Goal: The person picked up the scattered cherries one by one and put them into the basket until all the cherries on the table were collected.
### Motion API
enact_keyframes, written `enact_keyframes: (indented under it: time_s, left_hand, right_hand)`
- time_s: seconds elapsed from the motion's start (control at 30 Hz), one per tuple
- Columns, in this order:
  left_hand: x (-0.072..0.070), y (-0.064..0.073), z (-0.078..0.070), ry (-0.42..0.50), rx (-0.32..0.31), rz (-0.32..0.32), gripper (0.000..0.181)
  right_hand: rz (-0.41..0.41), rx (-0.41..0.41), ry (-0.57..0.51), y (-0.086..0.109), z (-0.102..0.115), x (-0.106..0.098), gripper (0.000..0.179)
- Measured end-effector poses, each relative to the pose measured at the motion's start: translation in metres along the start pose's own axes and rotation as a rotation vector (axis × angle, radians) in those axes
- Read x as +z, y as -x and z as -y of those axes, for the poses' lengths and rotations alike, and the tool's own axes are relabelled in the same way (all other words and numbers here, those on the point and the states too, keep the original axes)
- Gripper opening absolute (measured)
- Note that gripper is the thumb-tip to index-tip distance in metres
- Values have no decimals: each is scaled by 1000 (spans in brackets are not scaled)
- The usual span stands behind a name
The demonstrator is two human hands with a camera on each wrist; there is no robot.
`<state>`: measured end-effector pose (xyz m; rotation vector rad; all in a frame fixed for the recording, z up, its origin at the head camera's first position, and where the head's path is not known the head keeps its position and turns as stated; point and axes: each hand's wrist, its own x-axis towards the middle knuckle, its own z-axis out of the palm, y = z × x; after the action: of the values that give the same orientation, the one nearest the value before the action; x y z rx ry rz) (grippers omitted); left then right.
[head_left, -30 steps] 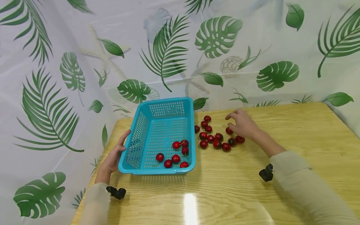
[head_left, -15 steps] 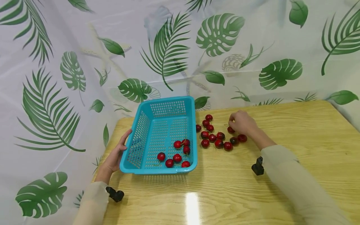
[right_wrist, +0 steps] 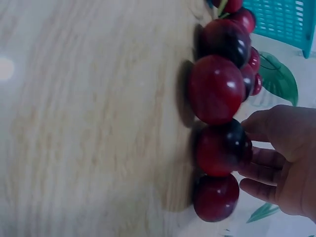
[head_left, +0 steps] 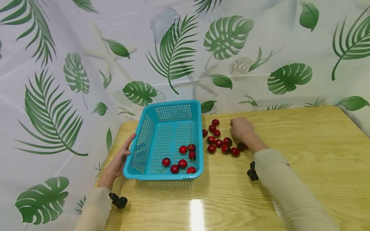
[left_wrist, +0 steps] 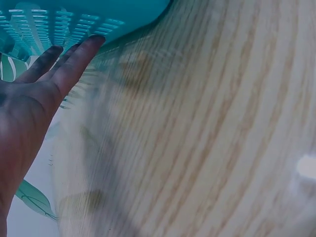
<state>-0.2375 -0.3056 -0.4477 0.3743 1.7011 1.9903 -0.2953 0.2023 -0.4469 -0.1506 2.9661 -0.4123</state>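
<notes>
A turquoise plastic basket (head_left: 169, 176) with perforated walls holds several dark red cherries (head_left: 182, 163) in its near right part. My left hand (head_left: 117, 163) rests against the basket's left side; in the left wrist view its fingers (left_wrist: 74, 69) are extended and touch the wall. To the right of the basket lies a loose group of cherries (head_left: 218, 143), some with stems. My right hand (head_left: 242, 130) is at the group's right side, fingers curled. The right wrist view shows a cherry (right_wrist: 247, 150) between thumb and fingers, mostly hidden behind another cherry (right_wrist: 219, 148).
The wooden table (head_left: 231, 192) carries everything, with a glare spot near its front. A white cloth (head_left: 179, 48) printed with green leaves hangs behind and at the left. A small black device (head_left: 252, 171) is fixed at the right sleeve, another (head_left: 118, 200) at the left.
My right hand came down to a cherry at the group's right, curled its fingers round it, then shifted a little left. The left hand and the basket stay nearly still.
</notes>
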Motion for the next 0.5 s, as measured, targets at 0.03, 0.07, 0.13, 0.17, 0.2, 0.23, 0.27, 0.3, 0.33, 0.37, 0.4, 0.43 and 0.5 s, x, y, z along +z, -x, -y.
enact_keyframes:
  time_s: [0.03, 0.07, 0.13, 0.17, 0.2, 0.23, 0.27, 0.3, 0.33, 0.37, 0.4, 0.43, 0.5]
  left_hand:
    - [-1, 0, 1, 1, 8, 11, 78]
    - [-2, -1, 2, 7, 23, 30, 77]
    - [-3, -2, 4, 4, 33, 46, 76]
    - [-4, -3, 4, 1, 36, 50, 76]
    - [-4, -3, 4, -7, 35, 49, 76]
    - [-3, -3, 4, -10, 31, 42, 76]
    - [-3, -3, 4, -17, 27, 33, 76]
    - [-1, -2, 3, -30, 15, 14, 77]
    - [-1, -2, 2, -34, 10, 1, 77]
    - [0, -1, 1, -37, 5, -10, 77]
    - [0, -1, 0, -38, -2, -24, 77]
    - [1, -1, 0, -36, -7, -36, 77]
    - [3, 0, -2, -26, -15, -49, 77]
  right_hand:
    - [6, -2, 21, -1, 0, 2, 28]
    - [10, -1, 45, -1, 1, 3, 27]
    - [13, 3, 95, -2, 0, 7, 23]
    - [14, 4, 115, -2, 0, 9, 21]
    - [11, 4, 131, -2, -1, 10, 21]
    - [9, 2, 141, -3, -1, 12, 20]
    - [6, 2, 149, -3, -1, 13, 19]
    - [6, -3, 152, -4, -1, 14, 18]
    - [4, -6, 153, -4, -1, 14, 17]
    - [4, -11, 154, -5, -2, 15, 16]
    - [5, -12, 154, -5, -2, 15, 15]
    - [7, -15, 152, -6, -2, 15, 15]
    - [13, -12, 146, -6, -3, 13, 14]
